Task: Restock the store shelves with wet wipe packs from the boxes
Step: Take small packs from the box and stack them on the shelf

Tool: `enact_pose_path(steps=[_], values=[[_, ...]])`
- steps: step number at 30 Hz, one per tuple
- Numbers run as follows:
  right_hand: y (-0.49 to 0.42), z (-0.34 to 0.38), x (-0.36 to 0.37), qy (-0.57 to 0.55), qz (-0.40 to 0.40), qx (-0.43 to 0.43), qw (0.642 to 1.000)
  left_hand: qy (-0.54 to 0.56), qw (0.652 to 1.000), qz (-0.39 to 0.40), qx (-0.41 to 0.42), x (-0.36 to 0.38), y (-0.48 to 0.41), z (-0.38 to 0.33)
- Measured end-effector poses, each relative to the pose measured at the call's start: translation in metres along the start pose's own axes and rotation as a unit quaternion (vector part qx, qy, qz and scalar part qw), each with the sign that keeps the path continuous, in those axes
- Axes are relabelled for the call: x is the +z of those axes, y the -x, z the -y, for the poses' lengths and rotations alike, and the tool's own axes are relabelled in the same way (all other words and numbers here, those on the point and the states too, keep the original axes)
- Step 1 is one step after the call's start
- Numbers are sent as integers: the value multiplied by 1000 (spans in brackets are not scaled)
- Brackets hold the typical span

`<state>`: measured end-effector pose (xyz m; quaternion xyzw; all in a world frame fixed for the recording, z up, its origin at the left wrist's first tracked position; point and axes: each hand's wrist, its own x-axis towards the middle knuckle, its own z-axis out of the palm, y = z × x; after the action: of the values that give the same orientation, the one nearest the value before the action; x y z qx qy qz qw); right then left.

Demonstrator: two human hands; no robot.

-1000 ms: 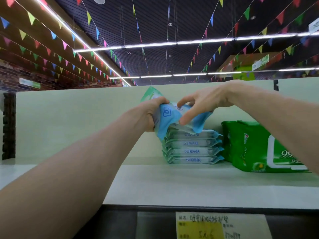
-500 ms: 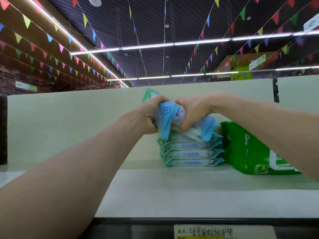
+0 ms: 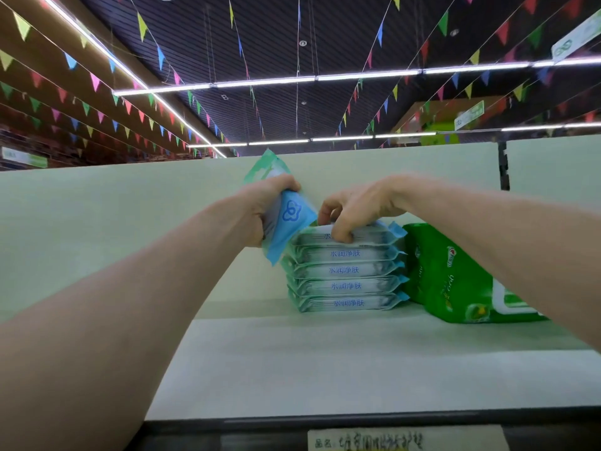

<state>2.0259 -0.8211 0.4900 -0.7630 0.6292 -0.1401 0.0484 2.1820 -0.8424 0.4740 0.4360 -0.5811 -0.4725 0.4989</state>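
On the pale shelf point(image 3: 325, 359) in front of me, a stack point(image 3: 348, 278) of flat blue-and-white wet wipe packs stood near the back panel point(image 3: 130, 222), five high as far as I could count. My right hand point(image 3: 357, 206) sat on the top pack point(image 3: 377, 234), fingers curled down over its front edge and gripping it. My left hand point(image 3: 260, 209) was wrapped tightly round a bundle of spare packs point(image 3: 291, 213), held tilted on end just left of the stack, the lower corner touching its side. How many were in that bundle I could not tell. A large green pack point(image 3: 455, 281) leaned just beside the stack on the right. Below the shelf edge sat a handwritten price label point(image 3: 406, 439).
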Motion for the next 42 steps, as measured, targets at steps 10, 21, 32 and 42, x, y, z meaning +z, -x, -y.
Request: enact_pose_path(steps=[10,21,32,42], values=[[0,0,1,55,13,-19,998,24,996,-51,73,-6,-11,-5],[44,4,-24,-228,-1,-117,967,88,993,19,77,12,1,-7],[28,-28,-32,-231,-136,15,963,-48,992,-85,77,3,-2,1],[11,-35,-20,-98,-188,52,976,-184,969,-142,77,6,-1,15]])
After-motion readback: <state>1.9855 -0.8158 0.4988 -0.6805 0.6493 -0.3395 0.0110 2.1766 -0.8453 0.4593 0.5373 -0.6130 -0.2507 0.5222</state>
